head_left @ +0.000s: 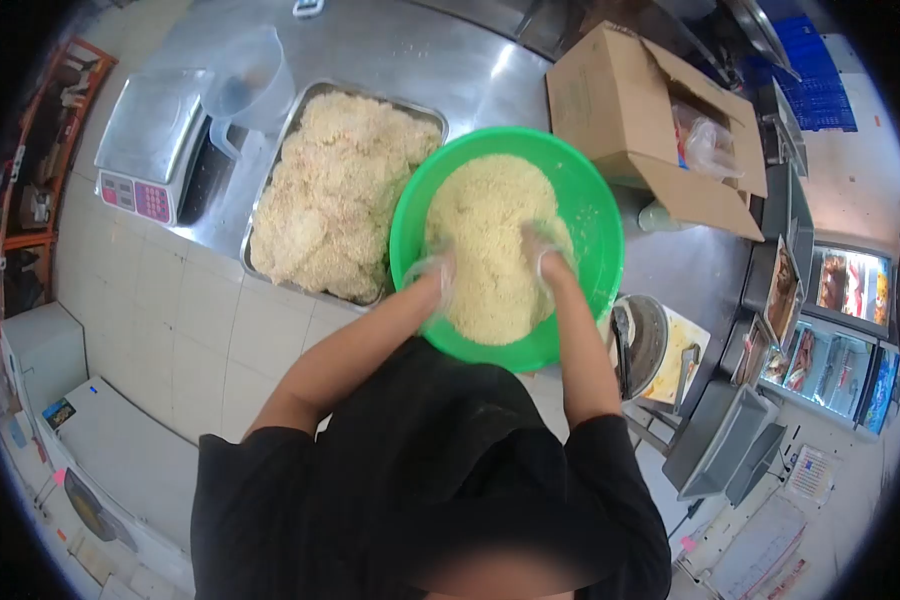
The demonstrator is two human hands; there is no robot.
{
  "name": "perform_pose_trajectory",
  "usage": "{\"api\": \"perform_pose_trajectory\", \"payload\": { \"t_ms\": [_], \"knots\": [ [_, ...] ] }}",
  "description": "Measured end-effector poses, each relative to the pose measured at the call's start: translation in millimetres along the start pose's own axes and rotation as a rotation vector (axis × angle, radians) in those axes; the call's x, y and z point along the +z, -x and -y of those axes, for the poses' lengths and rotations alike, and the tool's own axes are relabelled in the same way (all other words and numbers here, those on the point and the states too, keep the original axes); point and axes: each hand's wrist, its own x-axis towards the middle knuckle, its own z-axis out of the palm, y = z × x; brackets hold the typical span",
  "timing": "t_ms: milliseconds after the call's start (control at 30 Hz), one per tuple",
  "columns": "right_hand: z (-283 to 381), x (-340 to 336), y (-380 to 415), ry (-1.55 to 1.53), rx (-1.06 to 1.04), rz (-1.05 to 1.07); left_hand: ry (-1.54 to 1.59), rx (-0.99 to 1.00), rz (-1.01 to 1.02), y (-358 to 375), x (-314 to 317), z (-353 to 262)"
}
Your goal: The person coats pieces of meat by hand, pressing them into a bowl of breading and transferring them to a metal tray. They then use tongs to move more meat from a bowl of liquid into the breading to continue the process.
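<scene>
A large green bowl (603, 250) holds a heap of pale yellow crumbs (495, 230). My left hand (435, 275), in a clear plastic glove, is at the left side of the heap, inside the bowl. On the heap's right side is my right hand (545, 250), gloved the same way. Crumbs and motion blur hide the fingers of both hands, so what they hold cannot be made out. Left of the bowl, touching or very near it, a metal tray (247, 240) is piled high with crumb-coated pieces (335, 190).
A scale (150, 140) and a clear plastic jug (255, 85) stand at the left of the steel table (390, 50). An open cardboard box (600, 110) is at the back right. Near the bowl's lower right are a round pan (645, 345), a white board (685, 350) and tongs (687, 375).
</scene>
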Motion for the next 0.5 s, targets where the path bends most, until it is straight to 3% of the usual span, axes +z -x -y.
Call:
{"api": "perform_pose_trajectory", "payload": {
  "t_ms": [67, 133, 200, 233, 267, 300, 367, 400, 467, 500],
  "knots": [
    [38.5, -1.2, 33.9, -0.178, -0.052, 0.053, -0.039, -0.034, 0.085, 0.5, -4.9, 2.0],
    [55.3, -16.7, 34.2, -0.406, 0.192, 0.170, -0.117, -0.041, 0.132, 3.0, -9.5, -3.3],
    [64.4, -22.4, 28.4, -0.242, 0.005, 0.033, -0.182, 0.006, 0.163, 8.7, -3.3, -16.5],
    [70.0, -24.7, 19.0, -0.071, -0.148, -0.093, -0.546, 0.169, -0.084, 14.9, 4.5, -24.6],
    [66.6, -22.5, 1.5, -0.062, -0.173, -0.167, -0.892, 0.335, -0.356, 21.3, 8.6, -29.9],
    [67.1, -19.2, -12.3, -0.056, -0.191, -0.239, -0.896, 0.376, -0.349, -1.6, 0.4, -28.8],
    [92.8, -11.2, -4.4, 0.124, -0.065, -0.233, -1.381, 1.235, -0.149, -71.9, -24.1, -17.0],
    [83.6, 2.3, -15.7, 0.005, -0.048, -0.178, -1.385, 1.261, -0.147, -65.7, -19.9, -14.2],
    [69.4, 16.8, -28.6, -0.203, -0.033, -0.053, -2.022, 0.926, -0.321, -51.7, -6.3, -11.3],
    [71.5, 18.7, -23.7, -0.264, -0.042, 0.011, -2.020, 0.949, -0.331, -52.1, -4.1, -9.9]
  ]
}}
